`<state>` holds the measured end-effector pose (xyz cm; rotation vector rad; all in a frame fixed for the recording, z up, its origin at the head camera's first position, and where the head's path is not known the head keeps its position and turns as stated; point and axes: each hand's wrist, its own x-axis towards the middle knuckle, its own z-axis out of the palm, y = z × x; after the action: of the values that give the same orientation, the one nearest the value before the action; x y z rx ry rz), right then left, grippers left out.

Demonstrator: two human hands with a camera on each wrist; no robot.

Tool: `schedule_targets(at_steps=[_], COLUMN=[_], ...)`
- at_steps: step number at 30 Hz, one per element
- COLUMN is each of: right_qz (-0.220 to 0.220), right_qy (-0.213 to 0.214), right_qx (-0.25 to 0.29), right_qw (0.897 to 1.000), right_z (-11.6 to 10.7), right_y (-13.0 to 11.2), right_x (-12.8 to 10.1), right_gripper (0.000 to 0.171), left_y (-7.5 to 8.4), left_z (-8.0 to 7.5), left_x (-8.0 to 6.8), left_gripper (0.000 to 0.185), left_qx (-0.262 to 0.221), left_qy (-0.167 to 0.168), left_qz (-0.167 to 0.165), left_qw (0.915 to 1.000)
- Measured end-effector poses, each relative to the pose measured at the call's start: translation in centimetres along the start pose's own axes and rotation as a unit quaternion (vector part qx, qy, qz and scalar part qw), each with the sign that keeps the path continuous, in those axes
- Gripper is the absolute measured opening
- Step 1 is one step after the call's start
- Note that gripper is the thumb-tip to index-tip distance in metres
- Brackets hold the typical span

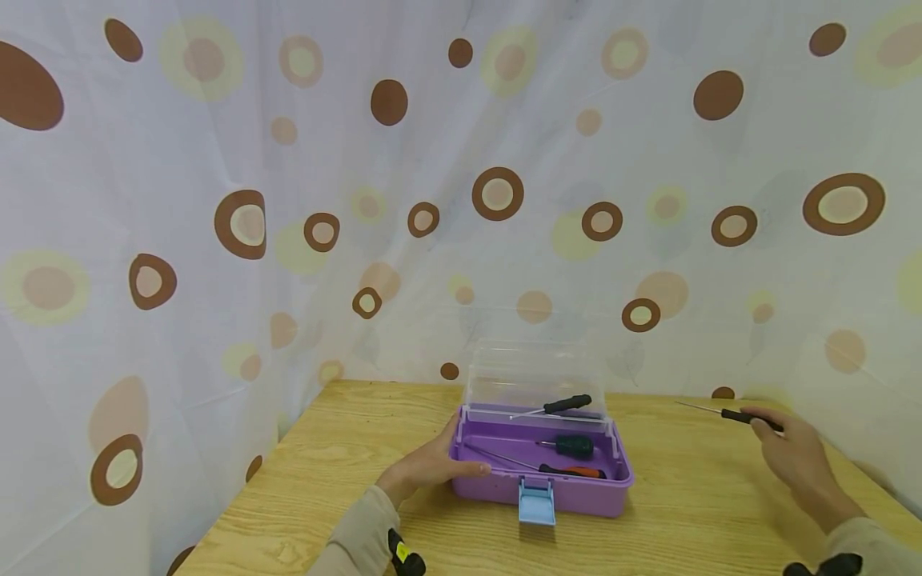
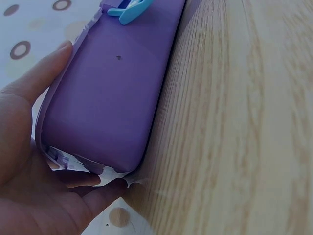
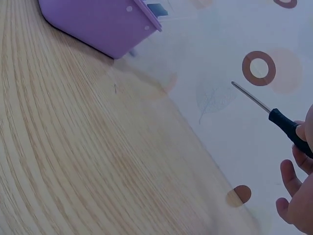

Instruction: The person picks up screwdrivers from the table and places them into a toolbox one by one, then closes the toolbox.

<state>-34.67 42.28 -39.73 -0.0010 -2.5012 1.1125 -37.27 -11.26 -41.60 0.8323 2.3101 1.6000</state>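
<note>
My left hand (image 1: 421, 464) grips the left end of a purple toolbox (image 1: 576, 500), with the thumb over its front rim; in the left wrist view the fingers lie along the end wall. The clear lid (image 1: 533, 368) stands raised. Inside lie a short dark-handled screwdriver (image 1: 574, 446) and a long one with a red and black handle (image 1: 569, 471). Another black-handled screwdriver (image 1: 567, 404) rests at the back by the lid. Right of the box, my right hand (image 1: 795, 460) holds a screwdriver (image 3: 283, 122) by its black handle, raised, its tip pointing left.
A light blue latch (image 1: 536, 506) hangs down at the front of the toolbox. Below everything is a wood-grain table (image 1: 302, 480). A white curtain (image 1: 533, 264) with brown circles hangs behind the table and on its left.
</note>
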Motion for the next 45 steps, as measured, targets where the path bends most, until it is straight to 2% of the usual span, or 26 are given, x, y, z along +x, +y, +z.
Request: schedule_targets(at_steps=[12, 18, 24, 33, 45], right_qz=[-0.034, -0.046, -0.057, -0.076, -0.101], right_qy=[-0.028, -0.036, -0.043, -0.025, -0.036], right_qx=[0.013, 0.021, 0.030, 0.048, 0.083], right_qw=[0.999, 0.998, 0.997, 0.996, 0.991], right_z=[1.2, 1.8, 2.3, 3.4, 5.2], right_y=[-3.2, -4.4, -5.2, -6.1, -6.8], right_x=[0.0, -0.1, -0.3, -0.5, -0.3], right_gripper=[0.052, 0.052, 0.051, 0.045, 0.040], left_y=[0.0, 0.1, -0.1, 0.1, -0.2], left_z=[0.0, 0.0, 0.0, 0.0, 0.0], left_x=[-0.1, -0.2, -0.1, -0.1, 0.0], left_gripper=[0.116, 0.116, 0.116, 0.116, 0.117], left_qx=[0.013, 0.014, 0.012, 0.014, 0.010], left_qy=[0.008, 0.006, 0.003, 0.005, 0.007], left_qz=[-0.020, -0.013, -0.005, -0.008, -0.005], left_qw=[0.9997, 0.9998, 0.9999, 0.9999, 0.9999])
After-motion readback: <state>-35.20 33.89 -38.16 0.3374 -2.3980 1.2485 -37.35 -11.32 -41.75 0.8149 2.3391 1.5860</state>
